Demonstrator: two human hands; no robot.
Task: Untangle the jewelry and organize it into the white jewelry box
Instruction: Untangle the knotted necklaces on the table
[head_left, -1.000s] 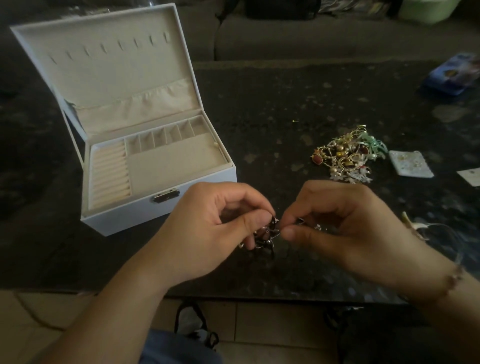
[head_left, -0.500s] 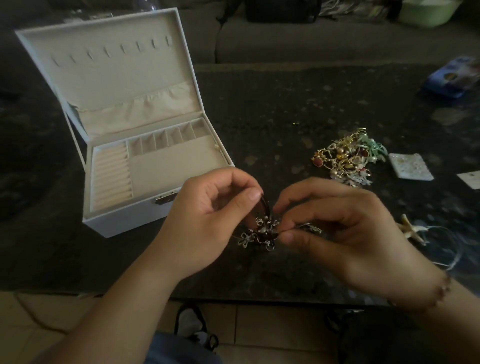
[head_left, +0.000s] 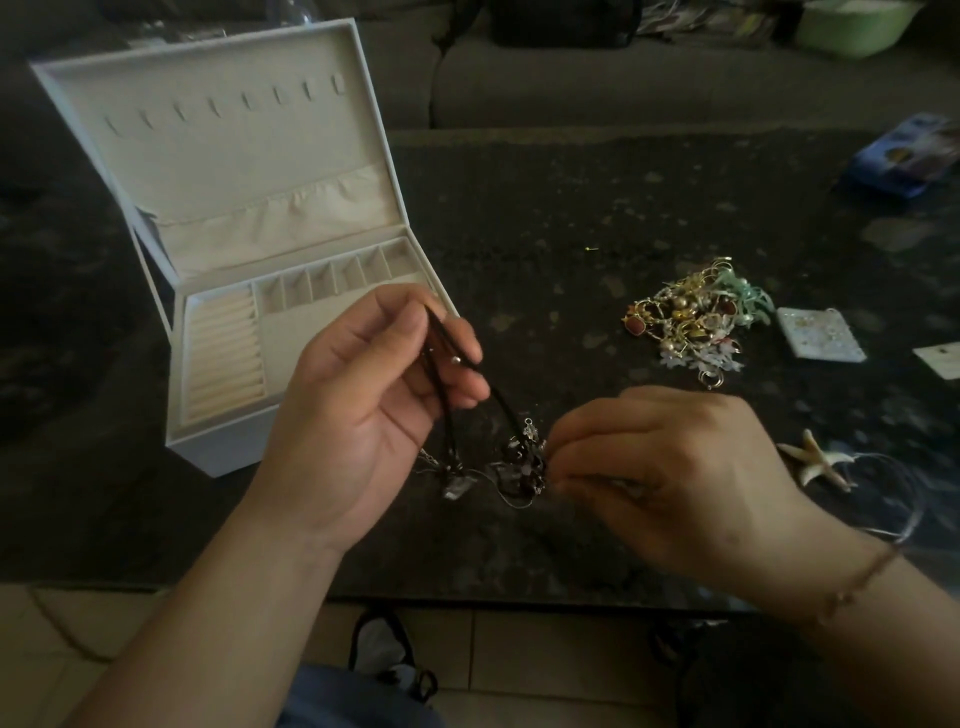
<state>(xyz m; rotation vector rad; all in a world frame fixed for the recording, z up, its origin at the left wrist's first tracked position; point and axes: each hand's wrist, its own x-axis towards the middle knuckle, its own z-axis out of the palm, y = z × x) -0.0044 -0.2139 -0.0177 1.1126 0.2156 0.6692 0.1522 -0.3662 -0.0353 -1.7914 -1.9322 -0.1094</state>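
My left hand (head_left: 374, 405) is raised in front of the white jewelry box (head_left: 218, 447) and pinches a black cord (head_left: 441, 384) between thumb and fingers. The cord hangs down to a small tangle of dark beads and silver charms (head_left: 522, 462) just above the dark table. My right hand (head_left: 670, 467) pinches that tangle at its right side. The box stands open at the left, its lid upright, its cream compartments showing nothing in them. A larger heap of gold, pearl and green jewelry (head_left: 696, 319) lies on the table to the right.
A starfish pendant on thin wire (head_left: 818, 460) lies by my right wrist. A small white card (head_left: 821, 340) and another card (head_left: 940, 358) sit right of the heap. A blue box (head_left: 904, 156) is far right. A grey sofa (head_left: 623, 78) runs behind the table.
My left hand has lifted up and turned palm inward, drawing the black cord out of the tangle. My right hand stayed low, holding the tangle.
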